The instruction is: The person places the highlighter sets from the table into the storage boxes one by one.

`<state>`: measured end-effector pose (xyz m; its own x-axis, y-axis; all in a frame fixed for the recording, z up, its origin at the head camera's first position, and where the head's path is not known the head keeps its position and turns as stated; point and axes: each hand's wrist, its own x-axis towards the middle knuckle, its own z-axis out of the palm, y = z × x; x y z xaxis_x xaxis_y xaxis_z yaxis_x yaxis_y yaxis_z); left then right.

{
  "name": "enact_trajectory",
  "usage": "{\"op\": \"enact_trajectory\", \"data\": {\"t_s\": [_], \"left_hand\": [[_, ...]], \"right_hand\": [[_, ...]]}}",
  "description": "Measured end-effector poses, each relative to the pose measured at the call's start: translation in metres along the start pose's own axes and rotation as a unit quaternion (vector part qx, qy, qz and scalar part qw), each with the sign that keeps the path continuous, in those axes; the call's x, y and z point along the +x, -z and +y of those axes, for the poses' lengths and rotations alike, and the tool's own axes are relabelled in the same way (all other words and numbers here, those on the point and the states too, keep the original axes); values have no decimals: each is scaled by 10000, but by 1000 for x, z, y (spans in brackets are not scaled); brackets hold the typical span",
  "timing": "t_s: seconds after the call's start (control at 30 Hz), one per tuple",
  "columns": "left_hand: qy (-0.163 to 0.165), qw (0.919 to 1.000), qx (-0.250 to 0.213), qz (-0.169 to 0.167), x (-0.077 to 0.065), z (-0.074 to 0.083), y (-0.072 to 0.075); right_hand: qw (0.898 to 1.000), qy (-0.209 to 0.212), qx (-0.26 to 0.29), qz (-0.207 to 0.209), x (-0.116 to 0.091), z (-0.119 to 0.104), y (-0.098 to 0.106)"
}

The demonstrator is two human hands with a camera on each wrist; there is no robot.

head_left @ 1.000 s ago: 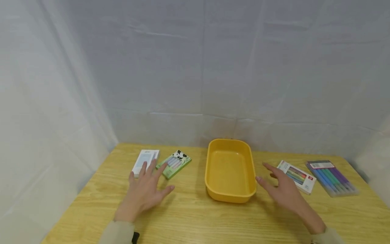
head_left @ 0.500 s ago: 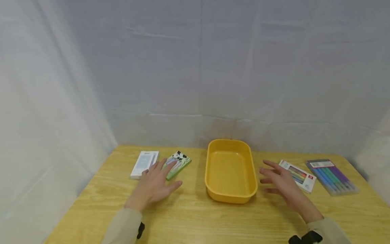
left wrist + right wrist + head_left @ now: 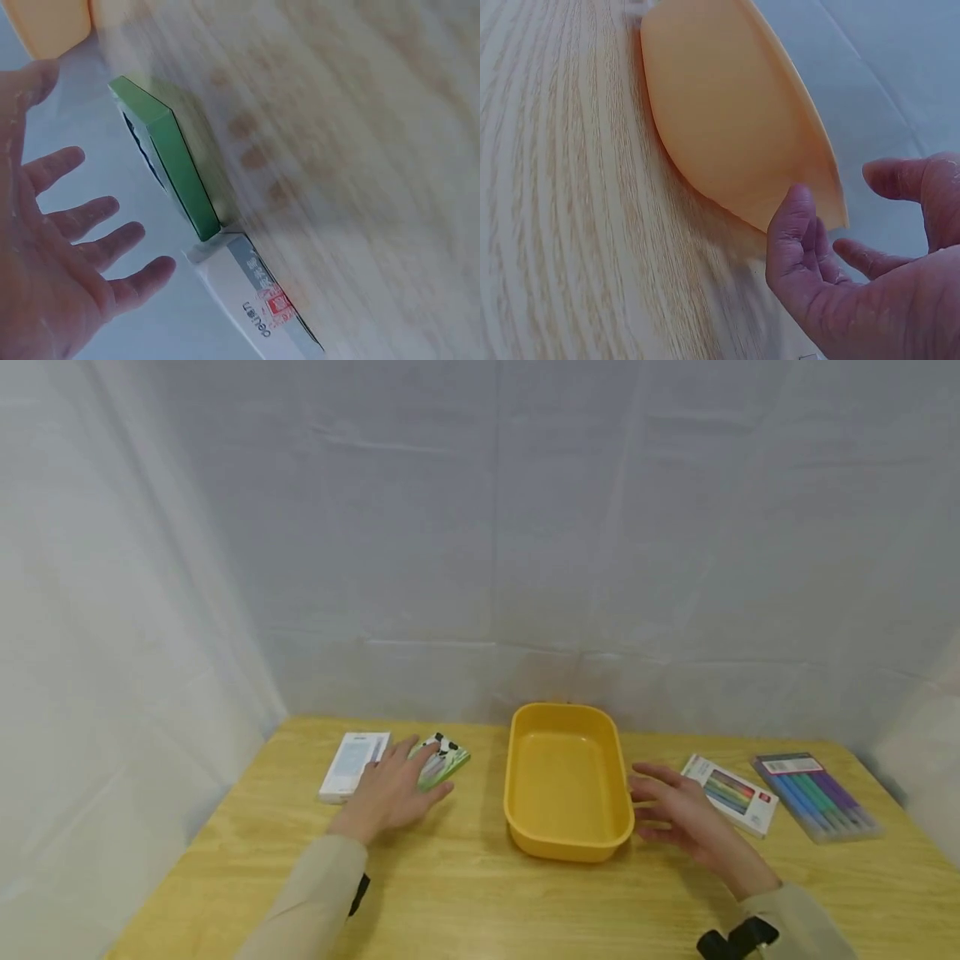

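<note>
My left hand (image 3: 392, 792) is spread over the green panda-print pen box (image 3: 452, 760), covering its near-left part in the head view. In the left wrist view the fingers (image 3: 90, 217) hover apart from the green box (image 3: 176, 157), holding nothing. A white box (image 3: 348, 767) marked "deli" lies just left of it. My right hand (image 3: 686, 814) is beside the right wall of a yellow plastic tub (image 3: 567, 852), fingertips close to its rim. In the right wrist view its fingers are loosely bent near the tub wall (image 3: 727, 97), with nothing in the hand.
Right of the right hand lies a white box with coloured sticks in its window (image 3: 731, 793). Farther right is a clear pack of blue, green and purple pens (image 3: 817, 797). All rest on a wood-grain table (image 3: 480, 910); a pale sheet (image 3: 450, 568) hangs behind.
My left hand has moved right, from near the white box to over the green pen box. My right hand has turned, its fingers coming together near the tub's side.
</note>
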<state>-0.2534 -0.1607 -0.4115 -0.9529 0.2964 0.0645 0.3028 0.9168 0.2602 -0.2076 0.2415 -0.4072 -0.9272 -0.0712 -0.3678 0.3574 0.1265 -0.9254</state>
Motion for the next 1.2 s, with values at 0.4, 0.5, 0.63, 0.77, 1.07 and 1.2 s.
{"op": "enact_trajectory", "data": {"t_s": [0.4,0.5,0.63,0.77,1.07,1.2], "left_hand": [[110,9990,267,-344,18,-2,-2],[241,9981,299,-474,20,0,-5],[405,9965,449,-581,23,4,-11],[392,9943,806,-579,25,12,-16],[534,9927,951,-520,24,26,-22],[629,9941,755,-470,21,30,-24]], "right_hand": [[9997,144,-15,-190,5,-3,-4],[9993,229,15,-303,5,-3,-3],[9988,249,90,-424,5,-1,0],[9983,213,188,-516,2,1,5],[9929,152,614,-1011,-9,13,16],[9911,180,689,-1129,-11,18,21]]}}
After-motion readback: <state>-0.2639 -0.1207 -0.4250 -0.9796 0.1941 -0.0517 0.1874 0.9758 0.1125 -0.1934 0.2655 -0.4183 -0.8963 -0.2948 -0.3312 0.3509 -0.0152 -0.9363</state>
